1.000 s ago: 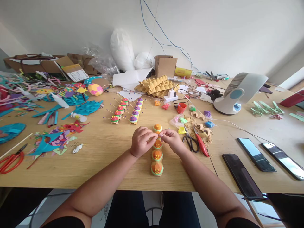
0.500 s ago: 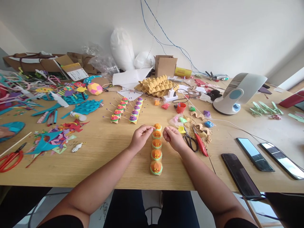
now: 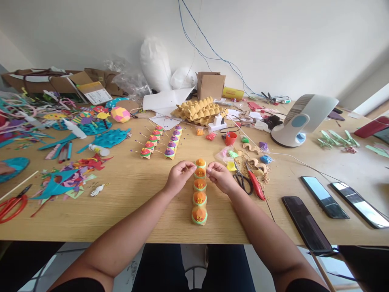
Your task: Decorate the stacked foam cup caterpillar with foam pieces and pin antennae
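Note:
A row of egg-carton cups (image 3: 199, 198) stands lengthwise before me, each cup topped with orange clay, a pale green rim and small yellow details. My left hand (image 3: 181, 175) is at the left side of the far cups, thumb and fingertips pinched together beside them. On the opposite side, my right hand (image 3: 221, 175) has its fingers curled, fingertips pressed together near the second cup from the far end. Whatever either pinch holds is too small to make out. Beyond my left hand stand a red-topped row (image 3: 151, 142) and a purple-topped row (image 3: 173, 142), both with thin sticks poking out sideways.
Black-handled scissors (image 3: 244, 180) and a red utility knife (image 3: 257, 182) lie right of my right hand, among carton scraps. Phones (image 3: 306, 223) lie at the right, below a white fan (image 3: 300, 121). Paper scraps (image 3: 65, 180) and red scissors (image 3: 13, 207) occupy the left. Another person's hand (image 3: 4, 168) shows at the left edge.
My right hand has moved slightly left, closer to the orange row, and its fingers have extended a little. My left hand stays nearly where it was.

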Available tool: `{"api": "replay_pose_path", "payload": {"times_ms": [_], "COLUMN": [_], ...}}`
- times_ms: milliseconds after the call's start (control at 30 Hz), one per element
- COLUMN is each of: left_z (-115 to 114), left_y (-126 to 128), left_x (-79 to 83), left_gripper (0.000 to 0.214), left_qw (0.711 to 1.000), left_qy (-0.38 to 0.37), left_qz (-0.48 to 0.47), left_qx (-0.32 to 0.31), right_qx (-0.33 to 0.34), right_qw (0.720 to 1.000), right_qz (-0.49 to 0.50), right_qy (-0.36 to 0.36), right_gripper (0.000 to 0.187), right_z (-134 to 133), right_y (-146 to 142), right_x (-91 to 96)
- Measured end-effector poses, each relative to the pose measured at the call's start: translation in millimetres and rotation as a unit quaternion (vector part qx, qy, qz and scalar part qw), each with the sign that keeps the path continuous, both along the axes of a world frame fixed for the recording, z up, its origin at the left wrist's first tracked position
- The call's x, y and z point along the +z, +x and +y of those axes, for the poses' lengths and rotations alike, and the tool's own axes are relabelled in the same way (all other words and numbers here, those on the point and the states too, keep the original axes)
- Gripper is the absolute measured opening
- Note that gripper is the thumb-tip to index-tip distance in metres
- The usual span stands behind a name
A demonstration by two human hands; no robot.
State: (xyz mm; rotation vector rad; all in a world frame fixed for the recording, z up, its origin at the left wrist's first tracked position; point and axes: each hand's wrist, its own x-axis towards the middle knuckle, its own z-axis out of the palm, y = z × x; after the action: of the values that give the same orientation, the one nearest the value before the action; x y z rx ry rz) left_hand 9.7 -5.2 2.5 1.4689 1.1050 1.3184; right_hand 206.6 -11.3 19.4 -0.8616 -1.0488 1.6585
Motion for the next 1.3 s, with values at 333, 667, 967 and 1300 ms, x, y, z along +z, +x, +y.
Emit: {"api": "replay_pose_path", "payload": {"times_ms": [333,667,967,1300], "left_z": [3.7,3.1,2.8,2.5], "left_y": [-0.8,-0.5,-1.9,-0.7], "left_x": [1.9,-0.2,-0.7,3.7], "left_gripper": [0.032,0.031,0.029,0.035], "left_qw": [1.000,1.000,0.999,1.000], "left_qy": [-0.015,-0.011,0.001,-0.008], "left_qz": [-0.007,0.017,0.038,0.006], "left_qx": [0.007,-0.003,-0.018,-0.025], "right_qx": [-0.038,-0.018,-0.016,-0.007], "right_qw": [0.999,1.000,1.000,1.000], "right_qz": [-0.009,-0.015,0.006,0.023], "right_qy": [0.003,0.005,-0.015,-0.008], "right_gripper": [0.044,0.037,0.046,0.039], "right_z": [5.1,1.7,4.0,3.0], "right_y": [3.1,2.5,3.9,4.4], "right_x": [-0.7,1.1,-0.2,5.0]}}
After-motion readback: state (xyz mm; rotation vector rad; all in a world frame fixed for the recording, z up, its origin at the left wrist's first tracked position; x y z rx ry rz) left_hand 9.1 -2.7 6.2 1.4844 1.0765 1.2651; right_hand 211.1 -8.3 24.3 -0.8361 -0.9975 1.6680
